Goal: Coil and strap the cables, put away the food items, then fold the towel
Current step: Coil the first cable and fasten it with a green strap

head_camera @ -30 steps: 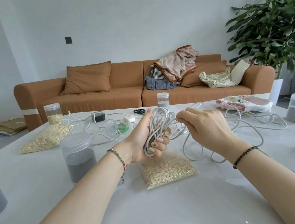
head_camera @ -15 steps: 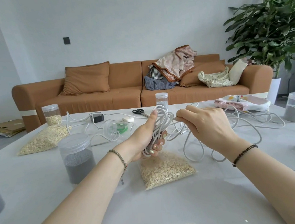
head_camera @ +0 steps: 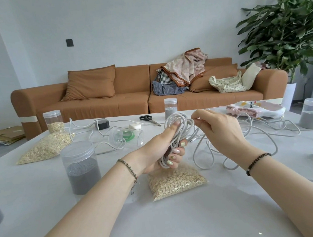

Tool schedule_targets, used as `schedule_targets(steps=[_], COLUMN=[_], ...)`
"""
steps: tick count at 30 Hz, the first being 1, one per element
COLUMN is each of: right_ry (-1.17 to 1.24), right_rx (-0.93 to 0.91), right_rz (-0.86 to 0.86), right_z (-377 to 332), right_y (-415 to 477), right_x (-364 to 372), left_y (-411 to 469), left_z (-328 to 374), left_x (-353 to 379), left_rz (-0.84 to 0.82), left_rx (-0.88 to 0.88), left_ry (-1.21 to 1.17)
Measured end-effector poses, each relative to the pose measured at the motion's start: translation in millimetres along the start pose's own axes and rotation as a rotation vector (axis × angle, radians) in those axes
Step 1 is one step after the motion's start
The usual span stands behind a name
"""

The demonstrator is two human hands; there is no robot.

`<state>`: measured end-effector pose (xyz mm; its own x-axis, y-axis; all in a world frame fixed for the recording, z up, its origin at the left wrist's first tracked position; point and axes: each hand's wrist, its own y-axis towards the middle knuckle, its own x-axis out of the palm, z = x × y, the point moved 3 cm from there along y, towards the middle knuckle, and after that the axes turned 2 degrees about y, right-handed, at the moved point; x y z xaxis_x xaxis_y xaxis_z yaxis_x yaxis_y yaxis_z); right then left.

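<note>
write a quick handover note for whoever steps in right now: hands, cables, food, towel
Left hand grips the partly wound white coil above the table.
Right hand pinches the loose cable beside the coil's top; the rest sprawls over the table's right side.
No strap on.
Near oat bag, far oat bag and grey jar sit out; towel lies bunched far right.
Left: finish coiling, strap, store food, fold towel.

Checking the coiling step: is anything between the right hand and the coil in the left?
Nothing visible. The right hand pinches a loop of the coil that the left hand grips; the oat bag lies below them, on the table.
</note>
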<state>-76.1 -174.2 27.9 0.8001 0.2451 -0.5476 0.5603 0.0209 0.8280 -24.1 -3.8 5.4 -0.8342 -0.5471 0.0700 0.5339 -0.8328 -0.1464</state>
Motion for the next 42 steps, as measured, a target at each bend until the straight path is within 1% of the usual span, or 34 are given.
schedule_targets(steps=[3, 6, 10, 14, 17, 20, 22, 24, 26, 29, 31, 34, 37, 40, 42], right_ry=[0.093, 0.16, 0.22, 0.203, 0.199, 0.219, 0.194, 0.152, 0.139, 0.165, 0.163, 0.087, 0.042, 0.15, 0.277], right_rx=[0.126, 0.18, 0.193, 0.188, 0.176, 0.223, 0.286, 0.323, 0.318, 0.281, 0.233, 0.168, 0.16, 0.228, 0.265], right_rz=[-0.042, -0.051, -0.09, -0.094, -0.084, -0.042, -0.008, 0.001, 0.001, -0.024, -0.069, -0.108, -0.156, -0.148, -0.068], right_z=[5.7, 10.7, 13.7, 16.9, 22.0, 34.1, 44.5, 50.7, 50.9, 44.7, 37.5, 28.9, 23.2, 21.1, 20.0], right_y=[1.9, 2.2, 1.1, 1.9, 2.6, 4.0, 3.8, 2.0, 1.0, 1.9, 2.0, -0.6, -1.2, -0.5, 0.1], right_x=[-0.3, -0.9, 2.5, 0.2, -0.9, -5.4, -9.8, -10.8, -8.0, -3.4, -0.3, 6.0, 11.8, 13.7, 12.4], left_y=[0.4, 1.3, 0.0, -0.9, -1.7, -5.6, -6.7, -4.4, 0.4, 4.0, 2.7, 0.9, 0.5, 1.8, 3.4], left_z=[-1.5, 3.4, 17.8, 25.6, 28.1, 31.1, 30.2, 26.0, 21.1, 18.0, 18.6, 19.7, 21.2, 20.9, 18.5], left_x=[0.5, -4.3, -22.7, -39.8, -48.0, -58.1, -64.6, -64.9, -60.5, -50.4, -44.0, -33.4, -25.2, -23.5, -25.3], left_rz=[-0.006, 0.042, 0.185, 0.355, 0.442, 0.526, 0.582, 0.624, 0.628, 0.571, 0.526, 0.453, 0.39, 0.375, 0.382], left_rx=[0.016, 0.114, 0.287, 0.395, 0.443, 0.494, 0.487, 0.458, 0.422, 0.398, 0.407, 0.419, 0.427, 0.42, 0.402], left_ry=[-0.014, -0.099, -0.289, -0.427, -0.492, -0.548, -0.576, -0.524, -0.421, -0.279, -0.223, -0.15, -0.106, -0.089, -0.111])
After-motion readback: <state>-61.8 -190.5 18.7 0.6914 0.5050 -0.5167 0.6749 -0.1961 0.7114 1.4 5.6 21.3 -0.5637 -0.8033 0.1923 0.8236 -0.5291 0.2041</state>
